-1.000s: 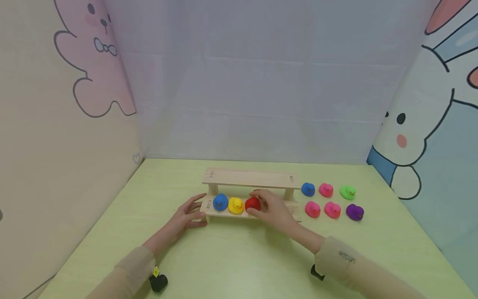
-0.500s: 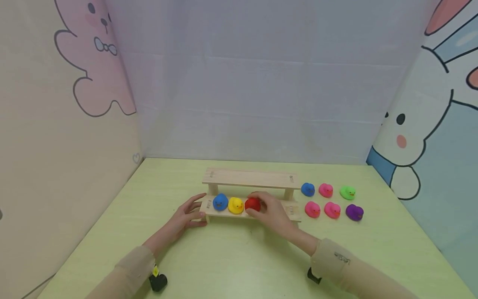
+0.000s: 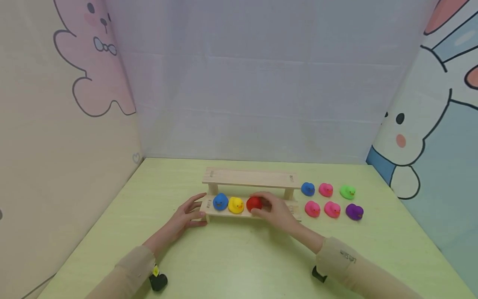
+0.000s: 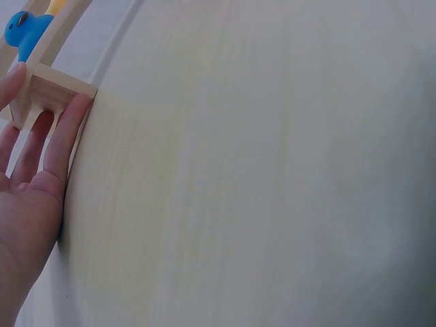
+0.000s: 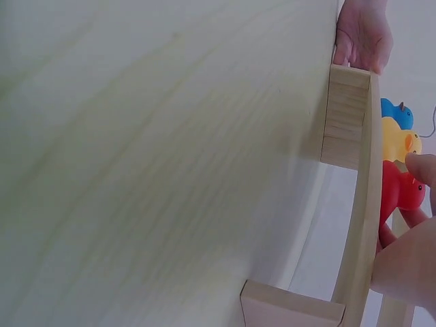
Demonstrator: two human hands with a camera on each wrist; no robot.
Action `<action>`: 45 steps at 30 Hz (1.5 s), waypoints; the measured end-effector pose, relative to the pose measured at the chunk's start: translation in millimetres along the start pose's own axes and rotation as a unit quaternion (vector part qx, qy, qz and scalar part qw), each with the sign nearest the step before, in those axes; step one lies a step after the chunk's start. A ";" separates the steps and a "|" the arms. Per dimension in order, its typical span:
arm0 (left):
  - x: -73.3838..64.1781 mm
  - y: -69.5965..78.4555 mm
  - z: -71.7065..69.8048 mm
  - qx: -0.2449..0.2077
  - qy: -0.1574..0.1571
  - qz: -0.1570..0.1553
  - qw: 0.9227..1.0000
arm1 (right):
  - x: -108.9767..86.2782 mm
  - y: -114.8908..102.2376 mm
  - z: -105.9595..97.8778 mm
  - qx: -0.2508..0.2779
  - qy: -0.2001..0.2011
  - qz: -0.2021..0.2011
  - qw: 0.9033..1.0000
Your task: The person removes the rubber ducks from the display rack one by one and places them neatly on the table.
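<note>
In the head view my right hand [image 3: 277,211] pinches a red toy duck [image 3: 254,204] on the lower step of a two-tier wooden rack [image 3: 251,177]. Its thumb and fingers also show around the red duck [image 5: 402,189] in the right wrist view. Left of it on that step sit a yellow duck [image 3: 236,205] and a blue duck [image 3: 220,202]. My left hand [image 3: 186,213] holds the rack's left end. In the left wrist view the thumb lies at the step's edge and the fingers [image 4: 63,139] reach against the end support.
Right of the rack, loose ducks lie in two rows: a blue duck [image 3: 308,189], several pink ducks [image 3: 326,190], a green duck [image 3: 348,192] and a purple duck [image 3: 354,212]. The upper step carries nothing. Cloth walls stand behind and beside the pale table [image 3: 224,261].
My right hand shifts slightly right with the red duck, widening the gap to the yellow duck a little. My left hand and the rack stay where they were.
</note>
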State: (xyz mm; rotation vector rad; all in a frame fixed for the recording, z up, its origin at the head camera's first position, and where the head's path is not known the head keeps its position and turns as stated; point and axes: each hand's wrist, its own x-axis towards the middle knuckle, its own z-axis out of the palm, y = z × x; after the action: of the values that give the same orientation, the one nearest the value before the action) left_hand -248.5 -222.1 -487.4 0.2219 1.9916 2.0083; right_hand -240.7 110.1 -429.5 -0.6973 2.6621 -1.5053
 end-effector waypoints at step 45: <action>2.4 -0.6 -2.3 -0.002 -0.007 -0.003 1.000 | -47.4 20.7 -69.7 0.057 0.016 -0.031 0.998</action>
State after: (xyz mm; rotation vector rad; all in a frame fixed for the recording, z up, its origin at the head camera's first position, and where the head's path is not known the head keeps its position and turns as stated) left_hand -251.4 -223.5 -488.3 0.2275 1.9778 2.0000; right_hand -220.9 194.0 -418.7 -0.7631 2.5739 -1.6821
